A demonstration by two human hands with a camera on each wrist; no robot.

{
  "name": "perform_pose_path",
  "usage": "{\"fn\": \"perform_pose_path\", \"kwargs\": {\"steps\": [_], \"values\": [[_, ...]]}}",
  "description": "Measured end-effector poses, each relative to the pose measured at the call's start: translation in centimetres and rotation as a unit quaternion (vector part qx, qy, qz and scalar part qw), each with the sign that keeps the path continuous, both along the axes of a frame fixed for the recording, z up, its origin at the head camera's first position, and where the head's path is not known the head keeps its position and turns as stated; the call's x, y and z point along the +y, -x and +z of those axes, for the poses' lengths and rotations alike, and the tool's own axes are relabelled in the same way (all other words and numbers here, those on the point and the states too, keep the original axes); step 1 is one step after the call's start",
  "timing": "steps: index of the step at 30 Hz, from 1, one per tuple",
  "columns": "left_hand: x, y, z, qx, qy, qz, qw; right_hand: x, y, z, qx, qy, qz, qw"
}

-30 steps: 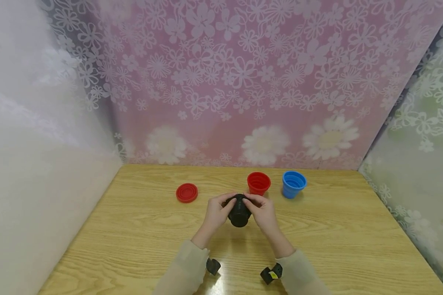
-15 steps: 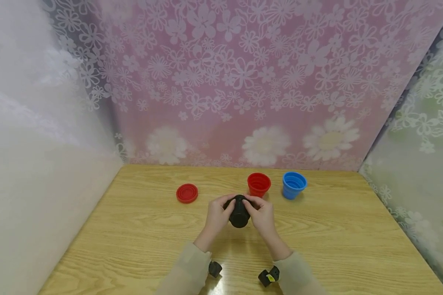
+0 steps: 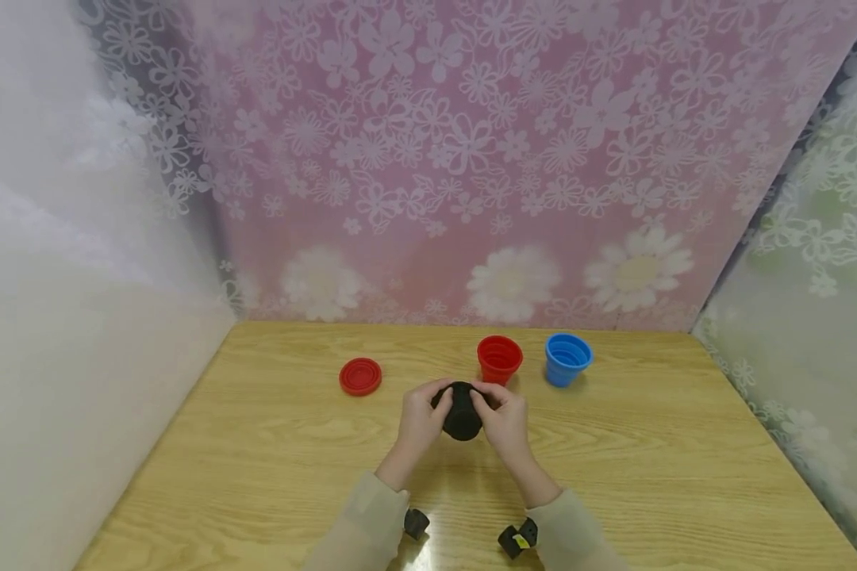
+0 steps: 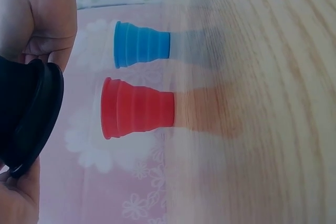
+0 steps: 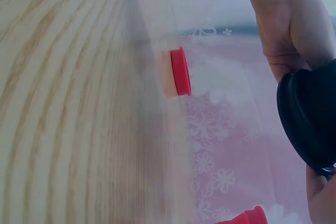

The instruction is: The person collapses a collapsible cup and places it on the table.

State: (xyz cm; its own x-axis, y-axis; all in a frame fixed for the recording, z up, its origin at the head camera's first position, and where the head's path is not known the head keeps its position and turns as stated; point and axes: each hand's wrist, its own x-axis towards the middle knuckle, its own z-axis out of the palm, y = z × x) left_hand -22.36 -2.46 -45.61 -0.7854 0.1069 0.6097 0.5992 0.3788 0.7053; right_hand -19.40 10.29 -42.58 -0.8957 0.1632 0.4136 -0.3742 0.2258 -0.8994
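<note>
Both hands hold a black collapsible cup (image 3: 463, 414) above the front middle of the table. My left hand (image 3: 420, 412) grips its left side and my right hand (image 3: 505, 414) its right side, with the thumbs on the near face. In the left wrist view the cup's wide rim (image 4: 42, 119) stands out at the left edge; part of the cup lies outside that view. Just beyond the hands, an expanded red cup (image 3: 500, 359) stands upright, and to its right is an expanded blue cup (image 3: 567, 359). A flattened red cup (image 3: 360, 376) lies to the left.
The wooden table (image 3: 257, 460) runs back to a pink flowered curtain (image 3: 428, 159). Pale walls close it in on the left and right. Small black devices (image 3: 416, 523) sit at the sleeve cuffs.
The black cup has tilted slightly between the hands, and the thumbs have shifted a little on it. The red and blue cups stay where they were.
</note>
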Motion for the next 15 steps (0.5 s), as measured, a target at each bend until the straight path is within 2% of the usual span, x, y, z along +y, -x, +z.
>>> {"fn": "perform_pose_path", "kwargs": {"steps": [4, 7, 9, 12, 15], "values": [[-0.1, 0.0, -0.1, -0.03, -0.023, -0.014, 0.9992, 0.1, 0.0, -0.1, 0.0, -0.001, -0.002, 1.0], [-0.3, 0.0, 0.0, -0.09, -0.055, -0.042, 0.9935, 0.2, 0.0, 0.0, -0.016, 0.008, 0.0, 0.9998], [-0.4, 0.0, 0.2, -0.132, -0.083, -0.065, 0.9856, 0.3, 0.0, 0.1, -0.027, 0.012, -0.001, 0.9996], [-0.6, -0.5, 1.2, -0.191, -0.126, -0.092, 0.969, 0.4, 0.0, 0.2, -0.038, 0.02, 0.0, 0.9991], [-0.8, -1.1, 2.4, -0.233, -0.15, -0.107, 0.9549, 0.5, 0.1, 0.2, -0.047, 0.029, 0.001, 0.9985]]}}
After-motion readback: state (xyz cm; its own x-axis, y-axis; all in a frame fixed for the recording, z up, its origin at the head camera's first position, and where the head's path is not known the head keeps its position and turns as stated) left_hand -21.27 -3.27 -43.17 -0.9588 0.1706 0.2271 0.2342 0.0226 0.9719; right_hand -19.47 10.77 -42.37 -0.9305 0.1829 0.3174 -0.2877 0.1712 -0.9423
